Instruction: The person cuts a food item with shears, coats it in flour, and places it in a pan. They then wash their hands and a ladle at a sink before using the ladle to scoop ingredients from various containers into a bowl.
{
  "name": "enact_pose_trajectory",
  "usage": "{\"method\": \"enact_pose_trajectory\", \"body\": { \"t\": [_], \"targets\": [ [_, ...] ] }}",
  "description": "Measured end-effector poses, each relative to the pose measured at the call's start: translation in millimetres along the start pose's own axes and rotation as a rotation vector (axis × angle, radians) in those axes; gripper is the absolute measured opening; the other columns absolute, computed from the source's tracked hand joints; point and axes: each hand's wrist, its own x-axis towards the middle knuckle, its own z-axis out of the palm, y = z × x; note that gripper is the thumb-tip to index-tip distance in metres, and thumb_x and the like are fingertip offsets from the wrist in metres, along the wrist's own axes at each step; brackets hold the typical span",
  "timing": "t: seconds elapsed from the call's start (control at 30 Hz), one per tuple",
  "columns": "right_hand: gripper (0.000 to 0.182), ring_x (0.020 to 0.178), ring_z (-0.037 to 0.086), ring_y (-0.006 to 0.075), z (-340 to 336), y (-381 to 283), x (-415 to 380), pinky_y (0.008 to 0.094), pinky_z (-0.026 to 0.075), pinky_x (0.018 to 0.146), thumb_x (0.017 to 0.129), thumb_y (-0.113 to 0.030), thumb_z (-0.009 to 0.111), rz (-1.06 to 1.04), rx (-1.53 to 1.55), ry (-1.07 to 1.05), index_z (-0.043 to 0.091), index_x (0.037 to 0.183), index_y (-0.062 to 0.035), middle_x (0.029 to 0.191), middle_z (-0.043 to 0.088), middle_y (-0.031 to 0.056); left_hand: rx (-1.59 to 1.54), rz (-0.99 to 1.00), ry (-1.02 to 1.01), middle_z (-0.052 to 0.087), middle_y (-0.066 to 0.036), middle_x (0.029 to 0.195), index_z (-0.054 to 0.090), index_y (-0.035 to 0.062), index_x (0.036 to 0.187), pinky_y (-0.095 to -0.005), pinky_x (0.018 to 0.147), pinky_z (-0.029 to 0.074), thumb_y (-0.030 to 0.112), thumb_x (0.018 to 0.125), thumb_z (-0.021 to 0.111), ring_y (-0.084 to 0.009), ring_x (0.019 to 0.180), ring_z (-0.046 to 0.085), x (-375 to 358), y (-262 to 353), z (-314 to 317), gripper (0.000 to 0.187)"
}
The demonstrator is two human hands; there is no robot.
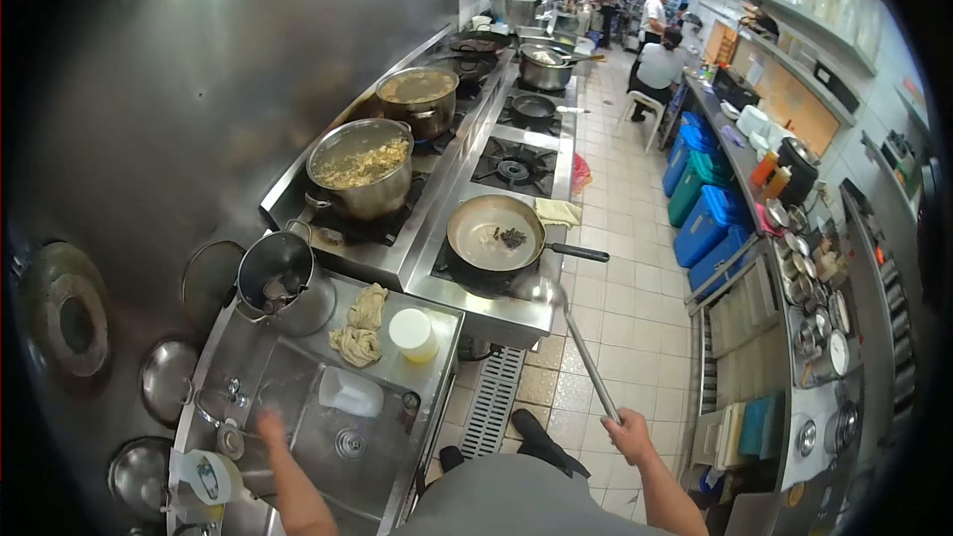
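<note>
My right hand (630, 437) is closed round the end of a long metal ladle (586, 355), whose round bowl points away from me and overlaps the stove's front corner. Just beyond the bowl, a frying pan (486, 228) sits on a burner with a small dark heap of food in it; its black handle points right. Over the left part of the steel sink (308, 407), my left hand (270, 427) is close to the tap (230, 437), its fingers blurred. A white plastic scoop (350, 393) lies in the sink.
Two large pots, a nearer one (362, 179) and a farther one (419, 99), hold food on the back burners. An empty-looking deep pot (283, 283), a crumpled cloth (359, 326) and a white-lidded tub (414, 335) stand beyond the sink. People (657, 69) are farther down the aisle.
</note>
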Motion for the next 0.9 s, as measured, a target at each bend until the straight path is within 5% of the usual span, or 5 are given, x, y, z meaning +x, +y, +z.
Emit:
{"method": "enact_pose_trajectory", "body": {
  "t": [0.1, 0.33, 0.47, 0.73, 0.9],
  "targets": [
    [0.029, 0.064, 0.062, 0.0214, 0.6, -48.1, 72.9, 0.0386, 0.052, 0.063, 0.094, -0.022, 0.067, -0.107, 0.325, -0.131, 0.063, 0.108, 0.0021, 0.076, 0.064, 0.0142, 1.02, 0.21, 0.132, 0.045, -0.02, 0.156, 0.065, 0.0128, 0.135, -0.069, 0.117, 0.026, 0.044, 0.086, 0.074, -0.0431, 0.146, 0.04, -145.7, 46.1, 59.5, 0.059],
    [0.037, 0.102, 0.069, 0.0422, -22.2, -129.1, 246.8, 0.045, 0.053, 0.091, 0.096, -0.019, 0.063, -0.34, 0.095, -0.236, 0.06, 0.126, 0.0026, 0.108, 0.07, 0.0284, 0.751, 0.275, 0.304, 0.045, -0.021, 0.155, 0.069, 0.0081, 0.128, -0.0598, 0.116, 0.034, 0.044, 0.088, 0.077, -0.0403, 0.136, 0.05, -179.0, 74.5, 159.3, 0.054],
    [0.038, 0.109, 0.067, 0.0442, -38.9, -134.7, 292.1, 0.0458, 0.052, 0.095, 0.096, -0.02, 0.064, -0.338, 0.064, -0.389, 0.06, 0.126, 0.003, 0.112, 0.069, 0.0298, -0.685, -0.168, -0.251, 0.044, -0.029, 0.151, 0.029, 0.0062, 0.158, -0.0528, 0.1, 0.054, 0.05, 0.099, 0.065, -0.0456, 0.121, 0.06, -261.8, 193.1, 258.7, 0.082],
    [0.023, 0.05, 0.055, 0.0124, -43.0, -128.1, 312.3, 0.0319, 0.046, 0.041, 0.101, -0.021, 0.063, 0.079, 0.589, -0.814, 0.062, 0.111, 0.0002, 0.073, 0.058, 0.0038, -1.101, -0.329, -0.274, 0.034, -0.035, 0.156, 0.014, 0.0105, 0.163, -0.0571, 0.105, 0.05, 0.048, 0.102, 0.061, -0.0457, 0.135, 0.051, -250.9, 233.0, 331.8, 0.086],
    [0.025, 0.05, 0.04, 0.006, -78.4, -153.9, 281.2, 0.0237, 0.037, 0.044, 0.106, -0.012, 0.053, 0.363, 1.107, -0.943, 0.052, 0.126, 0.0032, 0.076, 0.053, 0.0008, -0.937, -0.177, -0.148, 0.047, -0.024, 0.149, 0.032, 0.0096, 0.156, -0.0531, 0.102, 0.053, 0.043, 0.102, 0.061, -0.0405, 0.126, 0.058, -275.4, 192.7, 336.4, 0.07]
  ]
}}
